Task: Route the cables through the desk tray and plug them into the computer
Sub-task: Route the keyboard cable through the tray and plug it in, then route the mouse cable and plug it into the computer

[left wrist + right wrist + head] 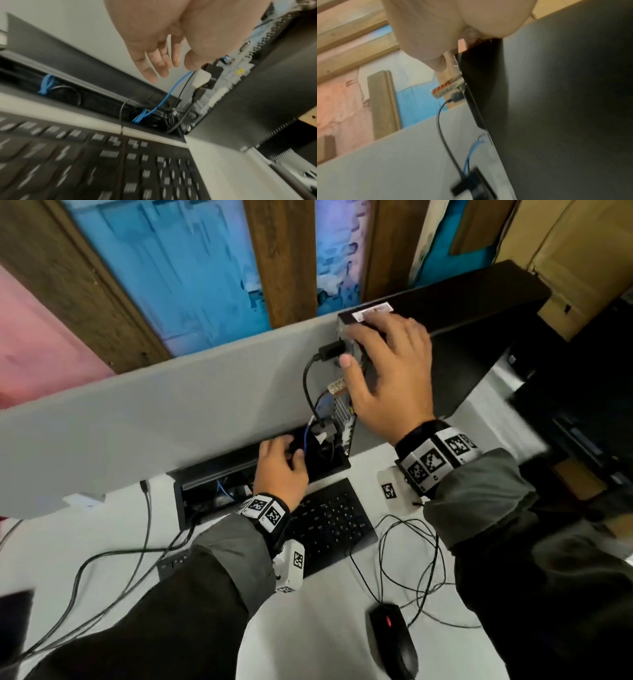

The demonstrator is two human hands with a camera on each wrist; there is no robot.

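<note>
Computer (455, 313): right hand (387, 371) spread flat on its rear top corner. Cables (310, 392): below it, running into desk tray (212, 474); left hand (281, 467) there, grip unclear.

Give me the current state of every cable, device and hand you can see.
computer: upright, steadied on top by right hand
black power cable: plugged in near top
blue cable: plugged in, runs into tray
desk tray: lid open, cables inside
left hand: at tray opening; grip unclear
mouse: on desk, cable loose
keyboard: flat on desk
</note>
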